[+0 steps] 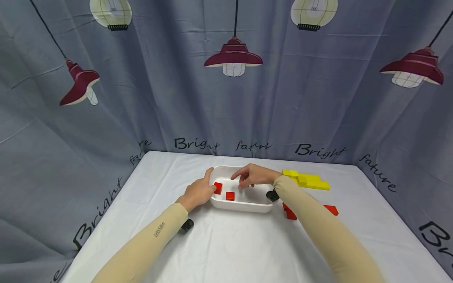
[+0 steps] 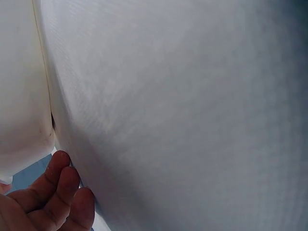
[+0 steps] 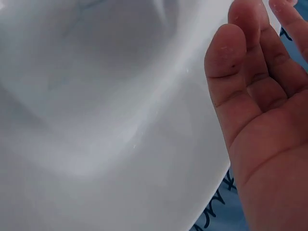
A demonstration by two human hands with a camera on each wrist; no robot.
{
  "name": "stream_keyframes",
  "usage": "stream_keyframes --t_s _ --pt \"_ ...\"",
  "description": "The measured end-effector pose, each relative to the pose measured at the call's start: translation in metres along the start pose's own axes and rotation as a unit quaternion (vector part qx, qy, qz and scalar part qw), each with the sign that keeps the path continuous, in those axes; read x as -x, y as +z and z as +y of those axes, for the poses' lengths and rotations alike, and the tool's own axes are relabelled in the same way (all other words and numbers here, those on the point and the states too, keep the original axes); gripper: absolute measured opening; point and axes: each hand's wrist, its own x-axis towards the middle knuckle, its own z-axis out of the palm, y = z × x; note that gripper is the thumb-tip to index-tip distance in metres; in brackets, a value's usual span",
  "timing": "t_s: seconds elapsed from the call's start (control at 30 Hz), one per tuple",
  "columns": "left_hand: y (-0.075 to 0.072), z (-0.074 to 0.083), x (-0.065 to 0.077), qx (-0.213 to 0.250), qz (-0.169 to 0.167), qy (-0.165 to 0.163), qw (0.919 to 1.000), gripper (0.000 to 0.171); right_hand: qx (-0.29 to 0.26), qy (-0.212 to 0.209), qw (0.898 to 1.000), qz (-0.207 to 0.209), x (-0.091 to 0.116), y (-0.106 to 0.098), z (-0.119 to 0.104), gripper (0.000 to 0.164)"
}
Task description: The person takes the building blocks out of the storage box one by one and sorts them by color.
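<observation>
A white tray (image 1: 244, 206) with rounded corners stands on the table, holding two red blocks (image 1: 230, 196). My left hand (image 1: 199, 192) grips its left end, index finger stretched along the rim and thumb at the inner side by one block. In the left wrist view the other fingers (image 2: 67, 192) bend beside the tray's outer wall (image 2: 24, 120), close to the tabletop. Over the right half of the tray hovers my right hand (image 1: 255, 175), its index finger pointing left and the others loosely bent. The right wrist view shows its palm (image 3: 274, 154) with nothing held.
Yellow blocks (image 1: 313, 182) lie in a stack at the right behind my right forearm. More red blocks (image 1: 291, 214) are right of the tray, partly covered by that sleeve. A grey printed curtain (image 1: 226, 110) hangs behind the white-covered table (image 1: 240, 251).
</observation>
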Motion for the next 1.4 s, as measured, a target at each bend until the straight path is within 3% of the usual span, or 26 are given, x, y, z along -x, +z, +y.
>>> stream_keyframes --t_s 0.47,1.07,1.4 --pt "0.000 -0.004 -0.001 0.002 -0.001 0.004 1.0000 0.075 -0.018 -0.011 0.998 -0.052 -0.025 0.018 -0.005 0.034" --pt "0.000 -0.004 -0.002 0.006 0.001 0.011 0.9999 0.074 -0.038 0.008 0.995 -0.087 -0.030 0.028 0.003 0.036" --pt "0.001 -0.005 -0.003 0.009 -0.002 0.004 1.0000 0.074 -0.047 0.018 0.995 -0.083 -0.025 0.029 0.005 0.032"
